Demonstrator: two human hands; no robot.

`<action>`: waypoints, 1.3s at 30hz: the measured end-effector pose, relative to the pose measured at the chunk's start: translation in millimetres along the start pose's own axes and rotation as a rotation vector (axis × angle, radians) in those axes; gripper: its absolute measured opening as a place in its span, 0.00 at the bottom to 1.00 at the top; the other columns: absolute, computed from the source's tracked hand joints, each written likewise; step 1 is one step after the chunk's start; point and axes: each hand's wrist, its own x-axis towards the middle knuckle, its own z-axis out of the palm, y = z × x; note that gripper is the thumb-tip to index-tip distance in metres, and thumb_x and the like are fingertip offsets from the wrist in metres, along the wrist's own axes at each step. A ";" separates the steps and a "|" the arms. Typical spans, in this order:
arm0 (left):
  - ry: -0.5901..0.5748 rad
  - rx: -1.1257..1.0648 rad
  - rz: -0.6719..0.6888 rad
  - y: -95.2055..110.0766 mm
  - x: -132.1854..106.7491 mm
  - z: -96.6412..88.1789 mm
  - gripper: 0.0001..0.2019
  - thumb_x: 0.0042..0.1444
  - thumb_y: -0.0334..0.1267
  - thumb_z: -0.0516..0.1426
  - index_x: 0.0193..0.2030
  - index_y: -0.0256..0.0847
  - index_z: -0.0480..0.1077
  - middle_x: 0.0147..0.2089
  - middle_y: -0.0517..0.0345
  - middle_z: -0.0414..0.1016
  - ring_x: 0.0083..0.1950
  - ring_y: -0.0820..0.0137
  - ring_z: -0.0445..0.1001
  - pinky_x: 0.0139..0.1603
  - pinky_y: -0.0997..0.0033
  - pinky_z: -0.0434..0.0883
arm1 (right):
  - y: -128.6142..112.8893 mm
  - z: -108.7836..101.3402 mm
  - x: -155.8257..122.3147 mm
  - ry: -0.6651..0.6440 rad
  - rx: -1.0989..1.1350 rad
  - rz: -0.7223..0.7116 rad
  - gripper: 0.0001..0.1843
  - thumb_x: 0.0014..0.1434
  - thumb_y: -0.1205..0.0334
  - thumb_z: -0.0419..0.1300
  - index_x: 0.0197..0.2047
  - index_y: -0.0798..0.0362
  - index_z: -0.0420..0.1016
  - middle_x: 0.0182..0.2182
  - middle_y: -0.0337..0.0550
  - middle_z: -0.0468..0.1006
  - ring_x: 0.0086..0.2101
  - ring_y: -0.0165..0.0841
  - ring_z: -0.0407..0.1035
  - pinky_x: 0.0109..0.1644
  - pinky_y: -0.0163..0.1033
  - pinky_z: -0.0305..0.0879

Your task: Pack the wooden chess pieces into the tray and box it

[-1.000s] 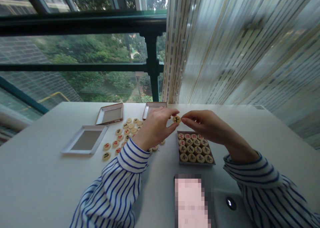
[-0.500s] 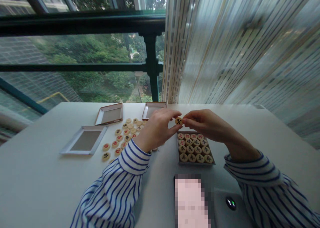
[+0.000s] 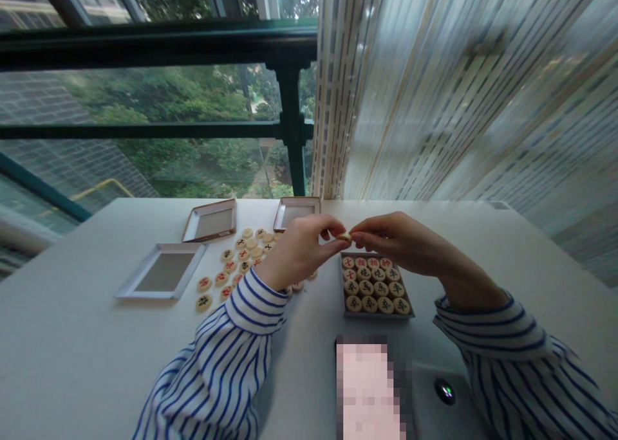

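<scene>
My left hand (image 3: 298,252) and my right hand (image 3: 393,242) meet above the table, both pinching one round wooden chess piece (image 3: 344,237) between their fingertips. The piece is tilted so that mostly its edge shows. Just below the hands lies a small grey box (image 3: 376,312) filled with rows of chess pieces marked in red and black. Several loose chess pieces (image 3: 226,273) lie scattered on the white table (image 3: 82,350) to the left of my left hand, partly hidden by my wrist.
Three shallow empty trays or lids lie at the left and back: one white (image 3: 164,271), two brown-rimmed (image 3: 210,221) (image 3: 295,212). A round dark device with a green light (image 3: 445,392) sits at the near right. Glass railing and striped curtain stand behind the table.
The piece held between both hands has turned from face-on, showing its black mark, to nearly edge-on and sunk slightly. The hands stayed close together above the box.
</scene>
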 end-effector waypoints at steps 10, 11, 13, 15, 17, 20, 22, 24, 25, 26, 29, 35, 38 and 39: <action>0.039 -0.021 -0.130 -5.6 1.6 -0.4 0.12 0.52 0.45 0.57 0.35 0.38 0.72 0.31 0.56 0.75 0.32 0.72 0.71 0.32 0.73 0.66 | 3.6 0.7 2.4 0.048 -0.044 -0.020 0.16 0.58 0.54 0.51 0.35 0.55 0.76 0.27 0.41 0.75 0.27 0.28 0.67 0.29 0.32 0.59; 0.041 -0.033 -0.137 -6.3 2.0 -0.5 0.13 0.52 0.46 0.56 0.35 0.37 0.72 0.32 0.56 0.75 0.32 0.72 0.71 0.32 0.73 0.66 | 3.8 0.8 2.4 0.048 -0.054 -0.019 0.17 0.58 0.54 0.51 0.35 0.55 0.76 0.27 0.41 0.75 0.27 0.28 0.67 0.28 0.32 0.59; 0.046 -0.059 -0.146 -6.9 2.7 -0.8 0.13 0.52 0.46 0.56 0.34 0.37 0.72 0.32 0.55 0.75 0.32 0.72 0.71 0.32 0.72 0.67 | 3.4 0.9 2.0 0.044 -0.058 -0.018 0.16 0.57 0.54 0.51 0.36 0.56 0.76 0.27 0.41 0.75 0.27 0.28 0.66 0.28 0.32 0.58; 0.052 -0.084 -0.149 -6.8 3.1 -1.0 0.13 0.52 0.46 0.56 0.34 0.37 0.72 0.32 0.55 0.75 0.32 0.72 0.71 0.32 0.72 0.67 | 2.3 1.1 1.2 0.029 -0.041 -0.009 0.16 0.57 0.55 0.51 0.36 0.55 0.76 0.26 0.40 0.74 0.25 0.27 0.66 0.26 0.32 0.57; 0.050 -0.107 -0.151 -6.7 3.3 -0.9 0.14 0.52 0.46 0.56 0.34 0.36 0.72 0.31 0.55 0.75 0.31 0.72 0.71 0.32 0.72 0.67 | 0.9 1.3 0.4 0.011 -0.032 -0.002 0.16 0.57 0.54 0.52 0.36 0.55 0.76 0.25 0.39 0.73 0.23 0.26 0.64 0.25 0.32 0.56; 0.053 -0.147 -0.161 -7.2 3.4 0.3 0.14 0.52 0.46 0.55 0.34 0.36 0.73 0.32 0.54 0.75 0.32 0.72 0.71 0.32 0.73 0.68 | -0.3 1.6 -0.1 0.002 -0.030 -0.016 0.16 0.57 0.54 0.52 0.35 0.55 0.76 0.21 0.37 0.71 0.22 0.25 0.61 0.24 0.31 0.54; 0.053 -0.175 -0.167 -7.5 3.5 1.5 0.13 0.52 0.45 0.56 0.35 0.36 0.73 0.32 0.53 0.76 0.33 0.72 0.72 0.32 0.73 0.68 | -0.1 1.9 0.2 0.003 -0.022 -0.021 0.16 0.57 0.53 0.52 0.34 0.55 0.75 0.21 0.37 0.69 0.21 0.24 0.61 0.24 0.31 0.54; 0.052 -0.207 -0.172 -7.2 3.7 2.5 0.13 0.52 0.45 0.56 0.35 0.35 0.73 0.32 0.53 0.76 0.32 0.72 0.72 0.31 0.73 0.68 | 0.6 2.3 0.9 0.015 -0.009 -0.019 0.17 0.57 0.53 0.51 0.34 0.55 0.75 0.21 0.37 0.70 0.21 0.24 0.60 0.24 0.31 0.54; 0.051 -0.225 -0.174 -6.7 3.9 2.7 0.13 0.52 0.45 0.56 0.35 0.35 0.73 0.32 0.53 0.76 0.32 0.72 0.72 0.31 0.73 0.68 | 0.9 2.5 1.3 0.022 -0.002 -0.018 0.17 0.57 0.52 0.51 0.34 0.56 0.75 0.22 0.37 0.70 0.22 0.24 0.61 0.24 0.31 0.54; 0.053 -0.241 -0.179 -6.1 4.0 2.9 0.13 0.52 0.44 0.56 0.34 0.35 0.73 0.32 0.53 0.76 0.31 0.72 0.72 0.31 0.74 0.68 | 1.2 2.7 1.6 0.032 0.004 -0.019 0.17 0.57 0.52 0.52 0.33 0.56 0.75 0.22 0.38 0.71 0.22 0.24 0.61 0.24 0.31 0.54; 0.053 -0.271 -0.201 -4.2 4.3 2.5 0.12 0.52 0.44 0.57 0.34 0.35 0.73 0.31 0.54 0.76 0.30 0.73 0.72 0.31 0.74 0.68 | 1.6 3.0 2.1 0.051 0.005 -0.026 0.18 0.56 0.52 0.52 0.32 0.56 0.75 0.23 0.39 0.71 0.24 0.25 0.62 0.25 0.31 0.55; 0.015 -0.300 -0.246 -2.8 4.4 -0.2 0.13 0.52 0.44 0.55 0.34 0.34 0.73 0.31 0.53 0.76 0.29 0.73 0.72 0.28 0.74 0.67 | 0.5 1.9 0.8 0.061 -0.011 -0.036 0.18 0.57 0.51 0.51 0.31 0.56 0.74 0.22 0.39 0.71 0.23 0.26 0.62 0.25 0.32 0.55; -0.010 -0.332 -0.290 -1.2 4.7 -2.4 0.14 0.53 0.44 0.55 0.34 0.33 0.73 0.30 0.55 0.76 0.27 0.75 0.71 0.28 0.75 0.66 | -0.8 0.8 0.4 0.047 -0.017 -0.023 0.17 0.57 0.52 0.51 0.30 0.56 0.73 0.22 0.38 0.71 0.23 0.25 0.62 0.24 0.31 0.55; -0.018 -0.345 -0.306 -0.5 4.9 -3.1 0.14 0.53 0.43 0.55 0.34 0.33 0.73 0.29 0.55 0.75 0.27 0.75 0.70 0.28 0.75 0.66 | -1.2 0.6 0.3 0.039 -0.016 -0.019 0.17 0.57 0.52 0.51 0.31 0.56 0.73 0.22 0.39 0.71 0.23 0.26 0.63 0.24 0.31 0.56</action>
